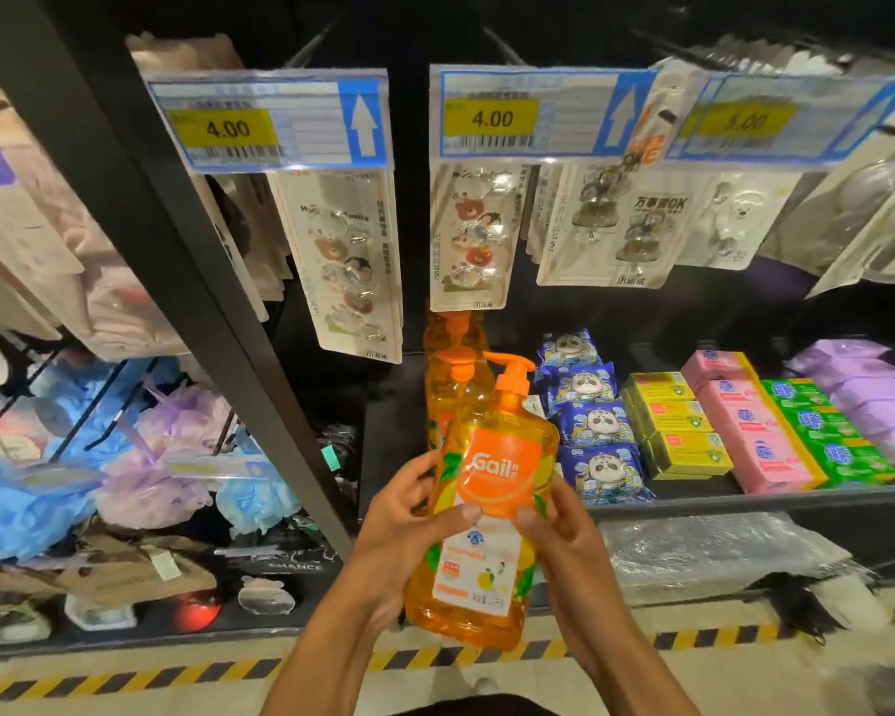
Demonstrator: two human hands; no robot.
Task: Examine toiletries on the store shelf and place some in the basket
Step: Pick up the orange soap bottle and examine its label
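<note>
Head view — fingers (460,512) of left hand (399,532) and right hand (564,545) grip orange bottle (497,457).

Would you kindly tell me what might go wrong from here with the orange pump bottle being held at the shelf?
1. The orange pump bottle looks full, and the left hand and right hand hold it clear of the shelf; a loose grip may let it drop to the floor.
2. Its pump head appears close to the matching bottles and the panda packets; tilting it forward could knock them.
</note>
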